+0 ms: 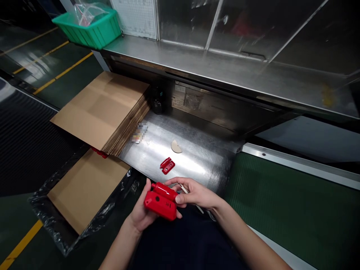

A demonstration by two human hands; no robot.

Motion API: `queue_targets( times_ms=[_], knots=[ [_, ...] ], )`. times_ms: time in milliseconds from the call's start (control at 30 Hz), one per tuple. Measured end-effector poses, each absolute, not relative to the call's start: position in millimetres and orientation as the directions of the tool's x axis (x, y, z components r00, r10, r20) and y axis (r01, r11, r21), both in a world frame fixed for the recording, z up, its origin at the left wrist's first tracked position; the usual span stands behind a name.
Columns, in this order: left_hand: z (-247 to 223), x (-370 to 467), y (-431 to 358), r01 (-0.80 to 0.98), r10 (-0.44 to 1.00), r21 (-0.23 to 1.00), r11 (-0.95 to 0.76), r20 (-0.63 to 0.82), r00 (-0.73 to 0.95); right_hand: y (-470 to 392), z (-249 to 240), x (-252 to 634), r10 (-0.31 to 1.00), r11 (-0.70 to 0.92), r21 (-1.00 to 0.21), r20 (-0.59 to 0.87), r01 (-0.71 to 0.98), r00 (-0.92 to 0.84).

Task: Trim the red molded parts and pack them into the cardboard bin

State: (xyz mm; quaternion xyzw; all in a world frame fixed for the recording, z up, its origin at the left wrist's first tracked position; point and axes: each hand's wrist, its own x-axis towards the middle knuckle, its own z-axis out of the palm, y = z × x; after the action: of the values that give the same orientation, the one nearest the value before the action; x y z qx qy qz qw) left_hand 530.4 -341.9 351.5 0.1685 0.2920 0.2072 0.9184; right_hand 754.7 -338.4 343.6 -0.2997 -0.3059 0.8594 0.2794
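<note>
A red plastic part with a rounded cylinder along its upper side is held between my two hands. My left hand wraps round its left end and underside. With thumb and fingers, my right hand grips the right end; a thin white-handled tool also sits in that hand, its tip hard to make out. Beyond the hands, a smaller pair of red pieces lies on the metal table. Behind them is a beige, roughly half-round piece.
Stacked cardboard sheets stand at the left, above a black-lined box with cardboard inside. A green conveyor belt runs at the right. A dark bottle and a metal shelf with a green bin are behind.
</note>
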Motion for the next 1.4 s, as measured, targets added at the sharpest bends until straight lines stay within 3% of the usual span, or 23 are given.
queue_targets(
  times_ms=[100,167,267,400,667,900,1100,1400],
  knots=[
    [344.4,525.7,-340.9,-0.185,0.662,0.646,0.741,-0.654,0.365,-339.1,335.6,752.2,0.673,-0.695,-0.658,-0.456,-0.288,-0.582],
    [339.5,521.9,-341.9,-0.064,0.845,0.849,0.525,-0.512,0.153,-338.3,331.9,750.9,0.673,-0.723,-0.610,-0.512,-0.326,-0.534],
    [336.9,520.1,-344.4,0.031,0.963,0.988,0.153,-0.156,0.219,-335.7,330.1,747.5,0.678,-0.733,-0.553,-0.538,-0.397,-0.502],
    [340.2,528.1,-345.3,0.132,0.959,0.991,-0.014,-0.023,0.281,-332.7,329.8,740.1,0.678,-0.735,-0.531,-0.565,-0.421,-0.471],
    [335.2,538.4,-341.2,0.129,0.967,0.991,-0.044,0.010,0.253,-334.6,325.4,734.1,0.660,-0.751,-0.506,-0.592,-0.424,-0.463],
    [318.7,529.6,-344.7,0.098,0.980,0.995,0.004,-0.023,0.197,-335.7,327.4,729.5,0.714,-0.700,-0.608,-0.605,-0.375,-0.352],
    [314.2,524.5,-349.4,0.030,0.983,1.000,-0.005,0.000,0.182,-342.0,332.9,723.7,0.831,-0.556,-0.761,-0.494,-0.334,-0.257],
    [312.6,526.3,-347.5,-0.052,0.994,0.998,-0.018,0.023,0.109,-331.6,316.1,738.4,0.796,-0.600,-0.792,-0.578,-0.114,-0.179]
  ],
)
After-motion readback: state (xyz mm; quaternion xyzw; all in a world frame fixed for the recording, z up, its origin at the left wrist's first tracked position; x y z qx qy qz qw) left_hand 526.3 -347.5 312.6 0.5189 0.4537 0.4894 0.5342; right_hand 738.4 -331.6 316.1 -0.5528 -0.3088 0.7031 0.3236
